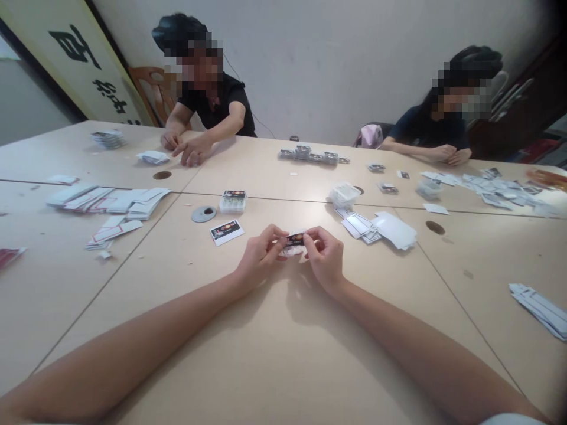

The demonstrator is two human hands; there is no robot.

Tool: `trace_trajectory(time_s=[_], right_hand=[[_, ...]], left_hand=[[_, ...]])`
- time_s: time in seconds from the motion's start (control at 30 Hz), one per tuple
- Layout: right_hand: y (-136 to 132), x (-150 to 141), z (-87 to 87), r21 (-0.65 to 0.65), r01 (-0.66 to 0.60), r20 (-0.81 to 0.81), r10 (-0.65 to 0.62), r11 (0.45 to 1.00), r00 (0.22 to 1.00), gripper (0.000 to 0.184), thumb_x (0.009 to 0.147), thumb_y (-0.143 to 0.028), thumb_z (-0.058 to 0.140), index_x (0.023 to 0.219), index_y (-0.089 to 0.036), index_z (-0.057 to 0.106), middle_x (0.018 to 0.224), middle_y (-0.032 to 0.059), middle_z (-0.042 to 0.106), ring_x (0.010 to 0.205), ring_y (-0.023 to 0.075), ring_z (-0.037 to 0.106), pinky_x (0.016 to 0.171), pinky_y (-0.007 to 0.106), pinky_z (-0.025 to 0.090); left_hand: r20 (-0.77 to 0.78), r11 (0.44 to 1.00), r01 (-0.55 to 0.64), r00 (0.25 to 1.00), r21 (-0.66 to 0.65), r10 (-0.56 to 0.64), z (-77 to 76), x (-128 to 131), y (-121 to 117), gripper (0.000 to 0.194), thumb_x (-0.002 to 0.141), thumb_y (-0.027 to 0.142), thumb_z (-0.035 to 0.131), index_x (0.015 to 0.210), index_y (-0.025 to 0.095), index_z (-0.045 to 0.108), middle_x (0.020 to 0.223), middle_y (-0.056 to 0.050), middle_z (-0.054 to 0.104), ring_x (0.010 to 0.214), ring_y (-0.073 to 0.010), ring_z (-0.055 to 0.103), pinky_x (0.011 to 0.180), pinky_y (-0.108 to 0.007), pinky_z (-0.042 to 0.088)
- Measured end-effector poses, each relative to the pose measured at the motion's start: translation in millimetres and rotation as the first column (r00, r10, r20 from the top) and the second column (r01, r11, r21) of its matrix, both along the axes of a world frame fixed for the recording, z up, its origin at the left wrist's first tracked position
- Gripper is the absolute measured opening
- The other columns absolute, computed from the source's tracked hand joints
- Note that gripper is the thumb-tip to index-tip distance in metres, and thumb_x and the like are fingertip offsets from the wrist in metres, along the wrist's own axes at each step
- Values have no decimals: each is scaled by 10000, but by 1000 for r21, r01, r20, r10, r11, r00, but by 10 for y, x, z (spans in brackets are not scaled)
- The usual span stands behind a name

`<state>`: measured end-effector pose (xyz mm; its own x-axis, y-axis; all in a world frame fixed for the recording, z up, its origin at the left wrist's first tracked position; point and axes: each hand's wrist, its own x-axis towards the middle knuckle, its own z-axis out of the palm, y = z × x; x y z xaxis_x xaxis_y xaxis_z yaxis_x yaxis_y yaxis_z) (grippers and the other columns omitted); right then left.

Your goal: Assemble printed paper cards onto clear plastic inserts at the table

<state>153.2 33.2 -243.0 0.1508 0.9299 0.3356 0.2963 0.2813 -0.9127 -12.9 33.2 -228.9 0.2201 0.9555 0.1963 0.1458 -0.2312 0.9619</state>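
Between my two hands is a small clear plastic box (293, 250) with a black printed label (295, 239) across its top. My left hand (262, 254) pinches its left end, thumb over the near side. At its right end, my right hand (325, 255) grips with the thumb pressed on the label. What lies inside the box is too blurred to tell. Left of my hands a white card with a black printed label (227, 231) lies flat. Just beyond that card stands another clear box (233, 202) with a similar black label on top.
Stacks of white cards (110, 200) lie to the left, more cards (394, 230) to the right near clear cases (344, 193). Labelled boxes (310, 154) line the far side. Two people sit opposite, one handling something small. Table holes (435, 228) and a round cover (204, 213) show.
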Motion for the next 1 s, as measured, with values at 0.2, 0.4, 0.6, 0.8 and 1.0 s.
trace_trajectory(time_s=[0.2,0.4,0.6,0.8,1.0], right_hand=[[4,5,1,20,13,77,-14,1000,997,210,909,-355,530,809,-207,640,762,0,669,506,117,571,507,248,476],[41,19,14,10,97,-43,-97,995,994,194,884,-399,579,850,-220,513,825,-34,582,458,70,490,453,227,422],[12,-2,30,17,-3,-93,5,1000,996,254,858,-427,618,781,-213,505,760,-45,541,477,71,478,463,225,412],[28,2,-8,-30,19,-90,-22,999,996,202,833,-347,634,747,-206,518,744,-43,553,461,69,467,435,220,379],[37,-1,4,-31,16,-104,-20,999,994,168,824,-301,622,727,-201,528,721,-49,542,446,69,466,416,217,359]], left_hand=[[53,999,9,999,-42,-6,13,1,12,302,880,475,598,972,188,575,899,-47,696,837,-190,685,655,-289,625],[97,997,3,995,-80,5,12,-24,48,306,876,473,604,956,181,562,860,-39,685,785,-173,675,613,-264,609],[190,976,94,980,-198,-55,-3,-25,101,350,839,475,657,969,171,540,851,-44,698,709,-146,667,597,-259,604],[277,949,131,960,-287,-48,-38,-43,166,416,779,479,730,975,170,531,886,-58,703,699,-148,683,592,-246,598],[281,949,137,958,-284,-54,-55,-58,184,405,785,477,727,975,172,541,864,-47,693,714,-153,689,597,-246,604]])
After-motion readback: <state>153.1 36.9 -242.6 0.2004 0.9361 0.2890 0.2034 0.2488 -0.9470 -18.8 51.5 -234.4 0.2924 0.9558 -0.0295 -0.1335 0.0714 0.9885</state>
